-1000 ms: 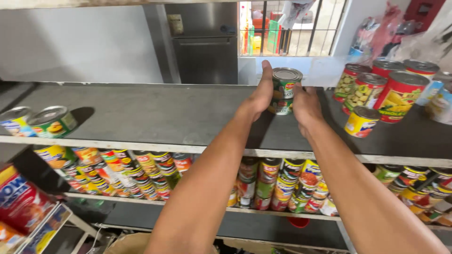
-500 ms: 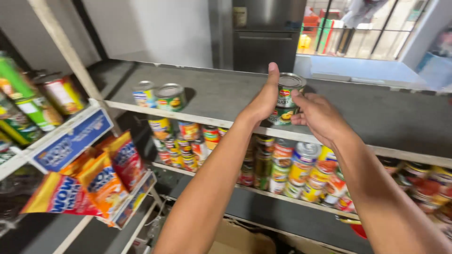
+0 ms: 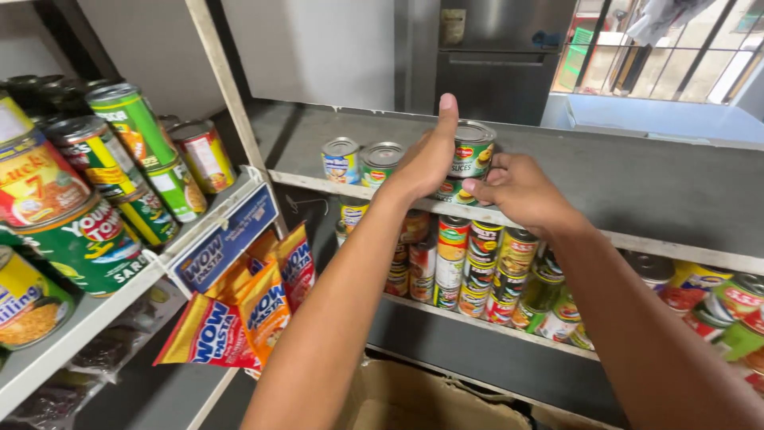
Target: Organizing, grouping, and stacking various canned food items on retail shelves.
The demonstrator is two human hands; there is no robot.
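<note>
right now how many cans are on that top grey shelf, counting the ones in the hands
4. Two stand side by side on the top grey shelf: the left can and the can beside it. Two are stacked between the left hand and right hand: the upper can and lower can. Others may be hidden.

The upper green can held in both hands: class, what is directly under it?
Another green can sits beneath the upper can, stacked. The left hand and right hand cover most of it, so its base is hidden.

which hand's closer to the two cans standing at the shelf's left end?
Left. The left hand grips the stacked cans right beside the two cans; the right hand holds the stack's far side.
</note>
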